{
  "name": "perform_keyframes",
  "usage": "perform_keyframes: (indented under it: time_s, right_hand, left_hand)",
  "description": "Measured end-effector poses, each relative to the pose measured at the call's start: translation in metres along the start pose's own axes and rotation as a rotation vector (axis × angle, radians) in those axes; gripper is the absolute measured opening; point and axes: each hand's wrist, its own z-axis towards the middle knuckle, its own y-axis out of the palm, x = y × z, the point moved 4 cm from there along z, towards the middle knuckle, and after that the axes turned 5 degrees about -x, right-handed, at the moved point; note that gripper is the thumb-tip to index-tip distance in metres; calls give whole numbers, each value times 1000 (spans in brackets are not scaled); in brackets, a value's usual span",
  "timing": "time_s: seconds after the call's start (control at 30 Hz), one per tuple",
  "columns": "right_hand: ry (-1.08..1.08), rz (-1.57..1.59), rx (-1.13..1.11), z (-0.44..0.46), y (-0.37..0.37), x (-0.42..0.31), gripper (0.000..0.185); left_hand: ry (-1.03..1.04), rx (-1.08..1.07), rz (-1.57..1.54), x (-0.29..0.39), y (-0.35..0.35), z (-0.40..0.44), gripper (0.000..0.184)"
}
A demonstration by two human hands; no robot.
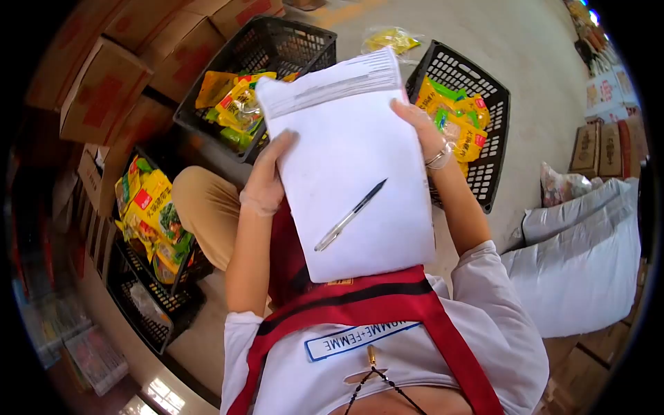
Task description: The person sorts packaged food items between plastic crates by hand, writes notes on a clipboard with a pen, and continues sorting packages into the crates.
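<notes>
A thick stack of white paper point(346, 145) is held up in front of my chest, its far edge showing layered grey lines. A black-and-clear pen point(351, 214) lies slantwise on its face, with no finger on it. Around the left edge of the stack my left hand point(270, 173) is closed, its fingers partly hidden. My right hand point(420, 130) grips the upper right edge, thumb on top and the other fingers underneath out of sight. Thin clear gloves cover both hands.
Black plastic crates point(492, 149) with yellow food packets stand on the floor ahead, with another crate point(185, 114) at the left. More packets point(155, 214) fill a crate beside my knee. Cardboard boxes point(104, 90) are stacked at left; white sacks point(581, 256) lie at right.
</notes>
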Motion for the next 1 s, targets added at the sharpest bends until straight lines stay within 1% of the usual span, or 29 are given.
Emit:
perform_keyframes:
  time_s: [0.03, 0.07, 0.1, 0.13, 0.17, 0.2, 0.23, 0.27, 0.3, 0.37, 0.43, 0.5, 0.53, 0.6, 0.67, 0.7, 0.73, 0.77, 0.8, 0.83, 0.9, 1.0]
  right_hand:
    - [-12, -4, 21, 2, 3, 0, 46]
    - [-6, -39, 10, 4, 6, 0, 50]
    - [4, -73, -1, 5, 9, 1, 54]
    - [34, 36, 12, 6, 6, 7, 68]
    - [16, 33, 38, 7, 2, 3, 68]
    - [-48, 140, -9, 5, 0, -4, 71]
    - [-116, 244, -58, 0, -4, -11, 74]
    - [-143, 276, -14, -7, -10, -18, 82]
    - [-165, 264, 11, -14, -17, -22, 82]
    - [-180, 526, -11, -27, -28, -21, 83]
    - [-190, 576, 15, -40, -33, -18, 86]
    - [-207, 599, 49, -51, -27, -21, 69]
    - [-211, 607, 55, -57, -22, -22, 69]
    - [-240, -386, 288, -77, -11, -33, 41]
    - [-487, -929, 3, -91, 34, -33, 26]
    - [-666, -1213, -65, -98, 67, -37, 20]
    - [-531, -1514, -298, -99, 87, -26, 21]
    - [-226, -1790, -396, -99, 105, -16, 24]
    - [-658, -1781, -403, -112, 106, -2, 26]
    - [-735, -1782, -381, -114, 102, 16, 28]
    - [-775, -1861, -324, -112, 91, 24, 36]
    - [-790, -1823, -316, -108, 86, 25, 32]
  left_hand:
    - [131, -102, 388, -1, -4, -2, 40]
    - [-85, -12, -48, 16, 21, -12, 31]
    - [-83, 33, -66, 18, 19, -18, 29]
    - [13, 51, 42, 25, 21, -28, 29]
    - [9, 52, 106, 25, 11, -37, 35]
    - [127, 43, 407, 23, -2, -46, 34]
    - [170, 75, 483, 28, -1, -55, 33]
    - [151, 103, 410, 27, -3, -61, 36]
    - [78, 214, -26, 22, -5, -59, 41]
    - [25, 277, -335, 18, -10, -59, 43]
    - [-33, 251, -374, 14, -16, -55, 43]
    - [-82, 234, -400, 7, -19, -52, 44]
    - [-94, 246, -411, 3, -20, -50, 43]
    - [-116, 243, -419, 2, -15, -43, 43]
    - [-144, 252, -390, 4, -4, -41, 41]
    - [-160, 232, -384, 1, -3, -39, 41]
    - [-170, 231, -388, -1, -5, -38, 41]
    - [-178, 232, -391, -3, -7, -36, 40]
    - [-198, 232, -433, -5, -7, -34, 39]
    - [-204, 223, -425, -5, -7, -34, 39]
    - [-222, 242, -462, -4, -1, -38, 38]
    - [-241, 257, -434, -7, -1, -40, 37]
